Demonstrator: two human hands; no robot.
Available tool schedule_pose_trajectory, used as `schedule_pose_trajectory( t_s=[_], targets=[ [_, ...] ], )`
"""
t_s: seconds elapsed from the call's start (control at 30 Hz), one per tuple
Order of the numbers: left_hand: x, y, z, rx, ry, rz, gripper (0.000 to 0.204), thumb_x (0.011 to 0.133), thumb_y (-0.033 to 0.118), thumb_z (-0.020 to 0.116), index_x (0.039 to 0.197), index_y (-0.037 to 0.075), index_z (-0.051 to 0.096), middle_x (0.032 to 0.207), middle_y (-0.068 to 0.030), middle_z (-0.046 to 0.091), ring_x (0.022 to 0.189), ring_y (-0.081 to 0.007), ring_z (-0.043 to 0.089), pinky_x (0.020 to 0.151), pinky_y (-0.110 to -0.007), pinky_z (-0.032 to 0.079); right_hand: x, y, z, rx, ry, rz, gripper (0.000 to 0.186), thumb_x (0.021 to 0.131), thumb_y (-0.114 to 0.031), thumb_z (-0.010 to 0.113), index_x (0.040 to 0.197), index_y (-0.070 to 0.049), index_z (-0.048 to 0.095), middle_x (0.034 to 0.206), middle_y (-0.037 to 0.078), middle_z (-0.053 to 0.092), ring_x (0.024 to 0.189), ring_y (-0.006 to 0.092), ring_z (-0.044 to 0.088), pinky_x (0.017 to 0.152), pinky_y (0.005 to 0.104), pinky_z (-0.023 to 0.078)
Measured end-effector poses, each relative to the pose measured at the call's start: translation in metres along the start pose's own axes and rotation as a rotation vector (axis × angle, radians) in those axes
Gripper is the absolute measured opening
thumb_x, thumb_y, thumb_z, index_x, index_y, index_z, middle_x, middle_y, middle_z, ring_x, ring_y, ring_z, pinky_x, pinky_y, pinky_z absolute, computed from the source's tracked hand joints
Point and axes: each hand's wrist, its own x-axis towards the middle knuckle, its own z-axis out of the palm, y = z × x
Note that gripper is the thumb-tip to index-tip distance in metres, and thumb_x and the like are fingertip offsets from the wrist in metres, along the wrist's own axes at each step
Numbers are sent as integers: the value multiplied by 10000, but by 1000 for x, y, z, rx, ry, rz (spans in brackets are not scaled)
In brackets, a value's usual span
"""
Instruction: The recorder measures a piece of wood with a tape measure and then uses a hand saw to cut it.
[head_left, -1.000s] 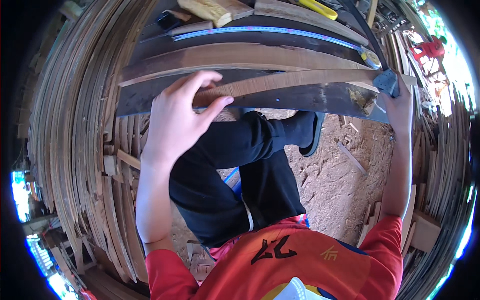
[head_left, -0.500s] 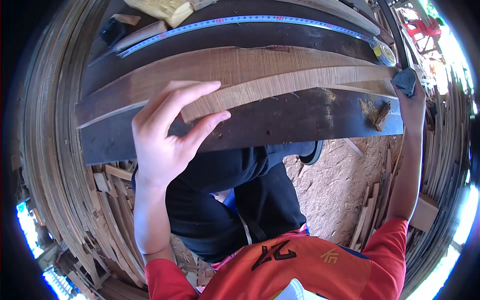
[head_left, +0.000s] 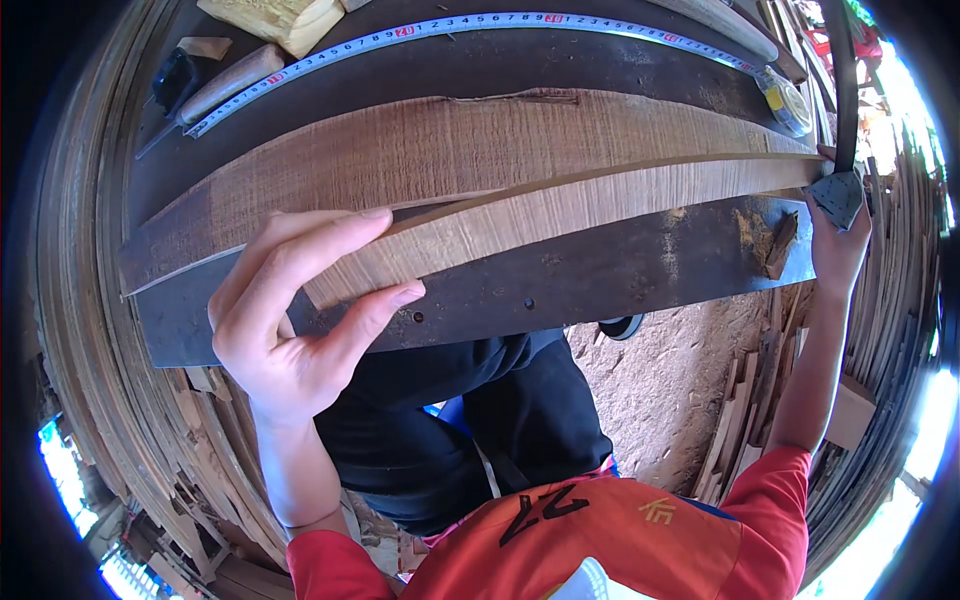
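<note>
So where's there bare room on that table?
On the dark tabletop, one strip lies between the tape blade and the wide board; another shows between the narrow curved piece and the near edge. Crowded: the far left, with wood pieces; the right end, around the tape case and right hand.

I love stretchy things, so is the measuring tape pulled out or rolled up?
Pulled out. Its long marked strip lies across the dark table, reaching from the yellow case on the right.
</note>
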Motion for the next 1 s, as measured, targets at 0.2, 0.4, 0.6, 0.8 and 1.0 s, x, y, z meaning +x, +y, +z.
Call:
schedule_pose_trajectory(
  t_s=[0.2,0.4,0.6,0.8,1.0],
  targets=[
    [2,1,-1,-15,-29,11,457,787,176,908,1136,-51,719,1055,-161,733,957,-268,696,837,-351,537,2,25,-10,-35,-67,-14,406,877,-67,767,1269,-5,678,1170,99,748,1106,176,696,1020,349,507],
    [3,4,3,30,-1,-5,394,798,159,884,1102,-35,725,1032,-146,730,924,-279,673,826,-365,522,3,11,-10,26,-103,-38,503,855,-83,794,1319,30,639,1155,111,746,1106,180,694,1021,344,503],
    [7,2,8,250,44,94,365,805,220,875,1087,26,751,1022,-87,724,940,-278,632,835,-393,496,-2,13,-10,-12,-92,-45,626,824,-115,826,1380,41,583,1105,125,746,1027,166,718,945,323,547],
    [11,1,9,328,8,95,354,812,210,863,1106,45,756,1055,-78,713,994,-278,613,873,-408,480,-5,4,-7,37,-100,-51,633,798,-59,805,1389,3,589,1111,99,749,1034,142,709,960,320,540],
    [7,3,9,349,-2,70,348,820,190,853,1130,66,757,1089,-66,696,1031,-272,595,883,-411,477,-1,-2,-4,145,-129,-19,628,793,-10,789,1390,-16,596,1116,86,744,1038,120,691,951,310,536]
  ],
)
